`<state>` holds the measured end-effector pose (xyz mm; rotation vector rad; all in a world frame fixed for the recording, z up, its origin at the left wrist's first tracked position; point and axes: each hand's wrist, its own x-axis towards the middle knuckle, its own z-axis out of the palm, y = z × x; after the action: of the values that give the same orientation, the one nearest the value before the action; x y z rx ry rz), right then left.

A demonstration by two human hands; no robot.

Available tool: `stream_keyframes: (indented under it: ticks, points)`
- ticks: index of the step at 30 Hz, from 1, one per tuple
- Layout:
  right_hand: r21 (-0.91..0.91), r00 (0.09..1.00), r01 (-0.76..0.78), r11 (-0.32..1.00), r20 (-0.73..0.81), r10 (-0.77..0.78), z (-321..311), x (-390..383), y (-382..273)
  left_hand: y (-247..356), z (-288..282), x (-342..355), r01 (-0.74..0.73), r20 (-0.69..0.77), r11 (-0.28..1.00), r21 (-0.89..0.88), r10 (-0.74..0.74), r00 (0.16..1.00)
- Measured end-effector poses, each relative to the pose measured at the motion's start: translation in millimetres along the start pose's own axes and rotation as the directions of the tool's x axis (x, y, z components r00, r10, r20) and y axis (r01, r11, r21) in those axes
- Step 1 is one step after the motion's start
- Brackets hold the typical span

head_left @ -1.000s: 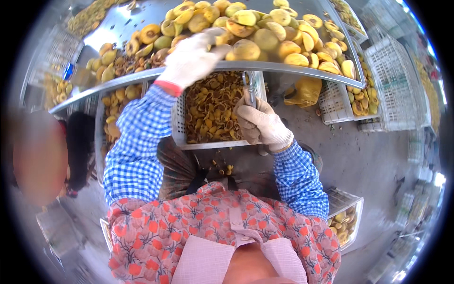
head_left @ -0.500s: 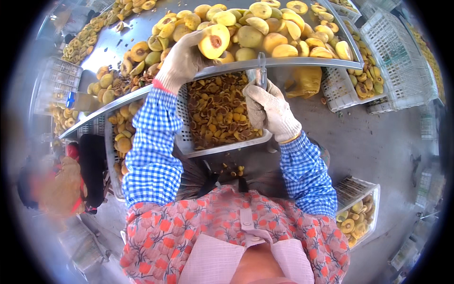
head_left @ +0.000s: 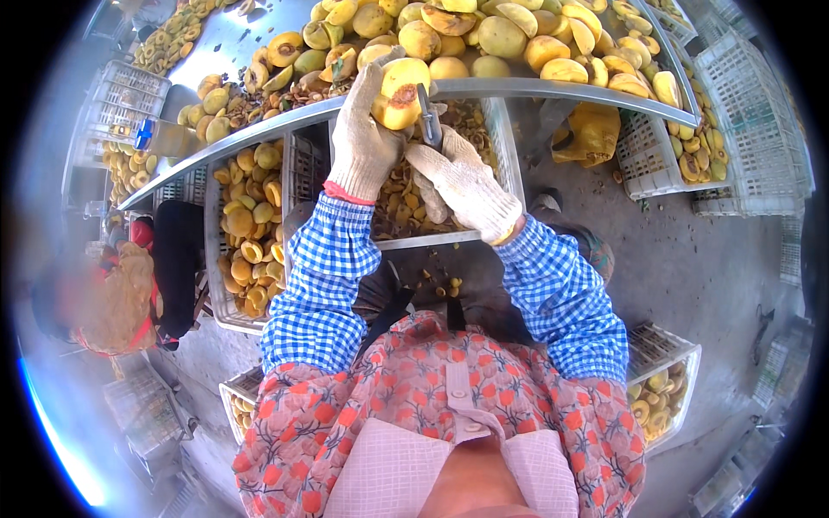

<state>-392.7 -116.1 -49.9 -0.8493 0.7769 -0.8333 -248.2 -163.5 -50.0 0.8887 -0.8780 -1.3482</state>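
My gloved left hand (head_left: pixel 363 142) is closed round a yellow peach half (head_left: pixel 399 79), its cut face with a reddish-brown pit hollow turned up. A small metal peeler (head_left: pixel 429 123) is gripped in my gloved right hand (head_left: pixel 466 180), its blade end against or very close to the peach's right side. Both hands are together at the near edge of the metal table (head_left: pixel 492 87). Beyond them lies a heap of yellow peach halves (head_left: pixel 503 37). Beneath my hands, partly hidden, stands a crate of brownish trimmings (head_left: pixel 401 203).
A crate of peach halves (head_left: pixel 250 250) stands left of my left arm; another crate (head_left: pixel 661 401) is at the lower right. White crates (head_left: pixel 751 112) are stacked at right, near a yellow bag (head_left: pixel 591 134). A blue-capped bottle (head_left: pixel 168 138) lies left. Another person (head_left: pixel 121 293) is at far left.
My left hand has drawn the peach half back from the heap. My right hand has come left, bringing the peeler to the peach. The view has shifted slightly.
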Motion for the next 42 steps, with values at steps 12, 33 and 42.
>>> stream_keyframes:
  ticks: [12, 33, 42]
  points:
    - [0.177, 0.989, -0.139, 0.974, 0.084, 0.125, 7, -7, -14, 9, 18, -8, -0.004, -0.084, 0.995, -0.103, -0.005, 0.996]
    - [-0.935, 0.792, 0.303, 0.186, 0.139, -0.594, -15, 12, 27, 38, -25, -1, 0.296, 0.073, 0.851, 0.433, -0.361, 0.93]
    - [-0.84, 0.999, 0.04, 0.541, 0.018, -0.046, -8, -4, 5, 59, -10, 12, 0.518, -0.085, 0.511, 0.686, -0.65, 0.755]
